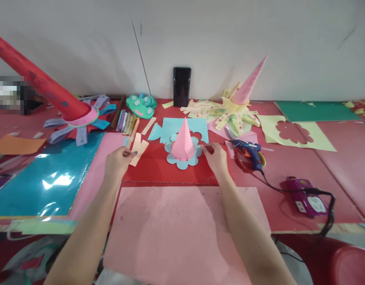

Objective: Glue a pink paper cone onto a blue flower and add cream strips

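A pink paper cone [183, 143] stands upright on a light-blue paper flower [182, 164] in front of me. To its left, my left hand [120, 160] is closed, its thumb and fingers on cream paper strips [137, 151]. Close to the flower's right edge, my right hand [215, 156] has its fingers pinched together. What they hold, if anything, is too small to make out. Behind the flower lies a light-blue sheet [176, 126] with a cut-out. A blue glue gun [251, 152] lies to the right of my right hand.
A purple power strip [307, 198] with cables lies at right. Other paper cones, one red [57, 93] and one pink [250, 81], stand left and back right. A phone [182, 87] leans on the wall. A pink sheet [182, 229] lies nearest me; crayons [127, 122] are left.
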Demonstrator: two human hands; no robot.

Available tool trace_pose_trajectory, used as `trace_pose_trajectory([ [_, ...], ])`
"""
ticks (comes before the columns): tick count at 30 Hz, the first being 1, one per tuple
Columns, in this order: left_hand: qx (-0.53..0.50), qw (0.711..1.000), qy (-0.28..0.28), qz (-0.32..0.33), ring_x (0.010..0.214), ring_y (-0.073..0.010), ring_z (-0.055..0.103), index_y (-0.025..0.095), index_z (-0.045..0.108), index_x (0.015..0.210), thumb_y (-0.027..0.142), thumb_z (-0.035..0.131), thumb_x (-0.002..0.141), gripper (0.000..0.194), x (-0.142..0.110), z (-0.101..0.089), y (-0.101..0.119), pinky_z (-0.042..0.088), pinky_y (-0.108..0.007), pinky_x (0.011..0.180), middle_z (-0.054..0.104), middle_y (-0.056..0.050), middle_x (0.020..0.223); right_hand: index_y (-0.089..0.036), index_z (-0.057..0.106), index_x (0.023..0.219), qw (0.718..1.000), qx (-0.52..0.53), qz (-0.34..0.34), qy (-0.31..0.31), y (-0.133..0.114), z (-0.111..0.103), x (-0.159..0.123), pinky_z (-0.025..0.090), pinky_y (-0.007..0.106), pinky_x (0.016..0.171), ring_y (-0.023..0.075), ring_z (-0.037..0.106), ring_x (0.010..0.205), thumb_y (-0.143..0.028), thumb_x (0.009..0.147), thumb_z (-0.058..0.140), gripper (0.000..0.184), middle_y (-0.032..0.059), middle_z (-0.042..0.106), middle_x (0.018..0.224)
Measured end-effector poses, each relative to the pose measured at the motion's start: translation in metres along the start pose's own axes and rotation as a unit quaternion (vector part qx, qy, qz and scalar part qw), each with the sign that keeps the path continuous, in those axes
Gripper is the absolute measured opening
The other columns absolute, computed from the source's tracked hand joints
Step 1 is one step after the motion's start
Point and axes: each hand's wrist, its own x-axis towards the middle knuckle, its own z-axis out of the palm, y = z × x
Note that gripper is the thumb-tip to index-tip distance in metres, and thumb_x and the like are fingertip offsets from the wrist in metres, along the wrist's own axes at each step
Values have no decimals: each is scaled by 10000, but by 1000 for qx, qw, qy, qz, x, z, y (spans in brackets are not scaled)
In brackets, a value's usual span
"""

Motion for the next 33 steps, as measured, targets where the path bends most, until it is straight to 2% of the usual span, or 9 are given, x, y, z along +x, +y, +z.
trace_pose_trajectory([
  [8,55,998,-29,19,724,-229,614,219,652,649,405,533,762,248,2,-3,5,392,-282,602,681,-52,740,-190,623,769,1000,10,-1,-3,2,-1,1,416,296,671,172,561,702,-310,789,537,149,49,641,810],
  [12,31,997,46,62,760,-214,613,200,672,693,329,527,774,211,-2,-9,11,429,-299,678,671,-65,839,-184,623,765,1000,14,-8,15,0,-2,1,427,304,681,167,551,689,-328,792,532,173,60,629,821],
  [15,-77,985,101,115,670,-157,589,200,677,752,325,568,759,166,-18,-9,28,457,-275,672,656,-34,800,-180,625,789,998,38,-8,44,-4,-5,-1,433,309,685,159,541,679,-368,800,519,217,65,623,832],
  [16,-135,981,62,123,636,-143,585,211,677,773,329,583,753,152,-26,-6,37,461,-256,634,653,-12,752,-179,628,797,997,55,-5,47,-7,-6,-2,434,308,689,157,543,683,-385,804,515,235,64,625,832],
  [18,-224,961,-73,146,619,-132,596,224,677,782,356,616,755,148,-45,3,54,469,-235,614,651,14,672,-180,640,799,993,110,6,28,-12,-9,-3,432,301,679,153,547,682,-439,808,513,288,53,630,793],
  [21,-279,926,-195,161,602,-115,591,229,669,743,335,630,765,115,-68,24,76,460,-211,598,646,32,634,-190,671,782,973,223,31,-55,-20,-17,-5,407,278,582,134,526,602,-548,817,477,408,31,614,683],
  [25,-323,911,-221,128,633,-116,601,217,644,718,349,619,785,150,-80,49,85,459,-210,609,653,26,675,-198,699,794,933,308,48,-180,-26,-31,-8,360,264,504,119,516,569,-618,842,386,526,48,647,723],
  [28,-339,908,-217,117,630,-119,598,212,633,710,371,616,790,178,-77,58,82,465,-218,620,646,25,674,-200,697,839,937,246,39,-244,-26,-35,-9,408,270,599,125,554,661,-561,784,542,397,42,675,844],
  [33,-311,911,-234,138,628,-121,599,219,619,687,300,603,795,136,-76,61,81,479,-226,630,645,32,668,-191,650,727,955,182,37,-229,-23,-28,-10,415,278,678,121,541,674,-434,719,643,243,-6,631,726],
])
